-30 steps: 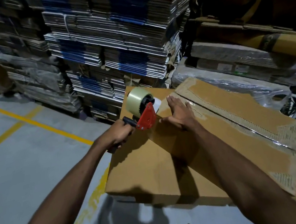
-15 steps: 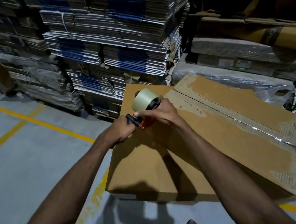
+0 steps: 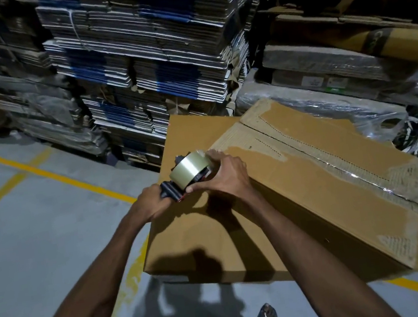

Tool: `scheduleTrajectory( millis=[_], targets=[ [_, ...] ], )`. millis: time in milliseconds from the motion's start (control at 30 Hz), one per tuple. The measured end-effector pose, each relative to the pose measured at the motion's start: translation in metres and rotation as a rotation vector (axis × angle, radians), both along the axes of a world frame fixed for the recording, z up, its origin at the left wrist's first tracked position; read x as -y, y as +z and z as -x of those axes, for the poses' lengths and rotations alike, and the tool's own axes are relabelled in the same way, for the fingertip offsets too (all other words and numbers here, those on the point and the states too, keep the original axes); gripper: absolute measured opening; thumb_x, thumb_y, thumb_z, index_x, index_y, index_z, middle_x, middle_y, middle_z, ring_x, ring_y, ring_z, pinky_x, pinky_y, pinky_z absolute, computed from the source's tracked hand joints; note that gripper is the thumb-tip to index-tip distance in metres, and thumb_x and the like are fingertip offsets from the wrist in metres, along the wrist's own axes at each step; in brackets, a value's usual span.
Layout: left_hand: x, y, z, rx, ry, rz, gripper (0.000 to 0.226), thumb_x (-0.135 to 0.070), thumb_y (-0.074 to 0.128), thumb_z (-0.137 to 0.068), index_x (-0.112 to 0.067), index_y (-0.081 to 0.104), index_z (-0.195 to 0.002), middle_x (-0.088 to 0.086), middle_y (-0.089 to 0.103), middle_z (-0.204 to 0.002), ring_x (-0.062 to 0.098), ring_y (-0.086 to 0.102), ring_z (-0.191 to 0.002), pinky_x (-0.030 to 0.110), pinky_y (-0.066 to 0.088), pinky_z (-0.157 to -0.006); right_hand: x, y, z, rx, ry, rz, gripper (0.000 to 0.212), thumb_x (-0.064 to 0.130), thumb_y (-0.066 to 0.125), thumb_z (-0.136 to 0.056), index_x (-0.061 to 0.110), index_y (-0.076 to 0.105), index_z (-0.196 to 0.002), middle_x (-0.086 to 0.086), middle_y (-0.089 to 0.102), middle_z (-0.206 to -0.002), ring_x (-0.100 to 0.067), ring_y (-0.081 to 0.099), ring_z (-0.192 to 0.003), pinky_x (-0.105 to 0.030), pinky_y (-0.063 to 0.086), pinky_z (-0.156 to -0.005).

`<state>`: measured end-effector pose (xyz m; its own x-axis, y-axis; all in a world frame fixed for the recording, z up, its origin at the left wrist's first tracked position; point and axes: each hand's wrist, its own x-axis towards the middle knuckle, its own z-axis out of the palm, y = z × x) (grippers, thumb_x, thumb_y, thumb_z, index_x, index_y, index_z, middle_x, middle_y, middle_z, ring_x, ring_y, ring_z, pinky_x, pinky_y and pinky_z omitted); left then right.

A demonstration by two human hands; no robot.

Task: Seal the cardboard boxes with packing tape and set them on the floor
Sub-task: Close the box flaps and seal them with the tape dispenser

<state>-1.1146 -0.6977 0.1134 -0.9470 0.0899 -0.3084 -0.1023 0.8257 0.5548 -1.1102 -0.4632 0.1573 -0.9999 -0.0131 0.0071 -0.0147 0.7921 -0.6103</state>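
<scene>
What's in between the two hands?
The tape dispenser. In the head view, the left hand grips its black handle and the right hand holds the tape roll end, just above the box.

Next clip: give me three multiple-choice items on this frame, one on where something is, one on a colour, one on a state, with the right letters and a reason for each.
1. Where is the tape dispenser?
A. lying on the floor
B. over the near left end of the cardboard box
C. on the stacks of flat cardboard

2. What colour are the lines on the floor?
A. yellow
B. white
C. red

3. How is the dispenser held?
A. by the left hand alone
B. by no hand
C. by both hands

Answers:
1 B: the dispenser sits above the box's near left end, by the start of its top seam.
2 A: yellow stripes cross the grey floor.
3 C: the left hand grips the handle and the right hand wraps round the roll end.
</scene>
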Motion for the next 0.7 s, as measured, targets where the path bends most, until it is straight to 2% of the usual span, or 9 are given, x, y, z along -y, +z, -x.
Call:
scheduleTrajectory(
  millis=[100,167,233,300,367,433,533,600,700],
  targets=[
    [0.02,-0.014,-0.001,0.082,0.073,-0.009,0.023,-0.028,0.062,-0.087,-0.01,0.053,-0.075,0.01,0.052,-0.062,0.022,0.046,-0.051,0.028,0.033,-0.047,-0.026,0.009,0.013,0.018,0.096,-0.074,0.099,0.071,0.09,-0.057,0.029,0.063,-0.143,0.006,0.06,-0.148,-0.018,0.057,-0.132,-0.038,0.046,-0.112],
    [0.025,-0.024,-0.005,0.095,0.115,0.014,0.031,-0.031,0.065,-0.084,-0.012,0.047,-0.068,0.007,0.048,-0.058,0.022,0.043,-0.049,0.03,0.033,-0.049,-0.041,0.012,0.023,0.024,0.189,-0.119,0.075,0.051,0.091,-0.072,0.029,0.066,-0.139,0.004,0.063,-0.144,-0.017,0.061,-0.126,-0.038,0.051,-0.109],
    [0.021,-0.03,-0.009,0.087,0.179,0.035,0.036,-0.042,0.059,-0.077,-0.012,0.044,-0.063,0.007,0.047,-0.057,0.025,0.045,-0.052,0.031,0.033,-0.053,-0.053,0.012,0.027,-0.01,0.258,-0.086,0.062,0.025,0.089,-0.079,0.028,0.067,-0.137,0.008,0.062,-0.146,-0.014,0.058,-0.131,-0.039,0.046,-0.115],
    [0.009,-0.033,-0.012,0.062,0.249,0.021,0.037,-0.044,0.058,-0.08,-0.012,0.046,-0.065,0.009,0.053,-0.064,0.03,0.052,-0.062,0.033,0.034,-0.055,-0.061,0.008,0.026,-0.055,0.308,-0.034,0.062,0.009,0.082,-0.081,0.027,0.068,-0.137,0.01,0.059,-0.148,-0.007,0.051,-0.135,-0.032,0.039,-0.117],
    [-0.008,-0.038,-0.013,0.03,0.246,0.035,0.037,-0.038,0.059,-0.092,-0.016,0.046,-0.066,0.008,0.055,-0.071,0.032,0.055,-0.072,0.034,0.035,-0.059,-0.063,0.001,0.027,-0.084,0.336,-0.011,0.064,0.001,0.078,-0.08,0.025,0.068,-0.138,0.008,0.059,-0.149,-0.003,0.047,-0.135,-0.029,0.036,-0.117],
    [-0.022,-0.044,-0.015,0.033,0.182,0.012,0.032,-0.029,0.059,-0.099,-0.017,0.049,-0.071,0.005,0.055,-0.075,0.029,0.055,-0.077,0.033,0.038,-0.067,-0.061,-0.007,0.03,-0.099,0.32,-0.004,0.066,-0.003,0.074,-0.079,0.023,0.067,-0.138,0.005,0.06,-0.148,-0.007,0.048,-0.138,-0.035,0.035,-0.121],
    [-0.022,-0.065,-0.013,0.141,0.041,-0.156,0.013,-0.028,0.061,-0.093,-0.019,0.054,-0.087,0.006,0.06,-0.085,0.027,0.057,-0.083,0.04,0.051,-0.077,-0.059,-0.014,0.036,-0.124,0.3,-0.026,0.066,-0.004,0.073,-0.079,0.022,0.066,-0.14,0.003,0.06,-0.148,-0.015,0.049,-0.141,-0.047,0.036,-0.123],
    [-0.015,-0.082,-0.009,0.249,0.002,-0.182,0.016,-0.028,0.06,-0.088,-0.018,0.05,-0.096,0.009,0.06,-0.093,0.027,0.057,-0.088,0.045,0.054,-0.082,-0.057,-0.014,0.039,-0.118,0.285,-0.035,0.066,-0.003,0.073,-0.081,0.021,0.065,-0.141,0.001,0.058,-0.15,-0.018,0.045,-0.145,-0.047,0.03,-0.125],
    [-0.018,-0.082,-0.002,0.345,0.033,-0.16,0.023,-0.012,0.059,-0.096,-0.007,0.05,-0.116,0.019,0.063,-0.112,0.025,0.058,-0.092,0.043,0.053,-0.087,-0.052,-0.016,0.046,-0.1,0.238,-0.026,0.065,-0.003,0.074,-0.082,0.021,0.063,-0.142,0.001,0.055,-0.152,-0.023,0.037,-0.151,-0.042,0.023,-0.125]
  ],
)
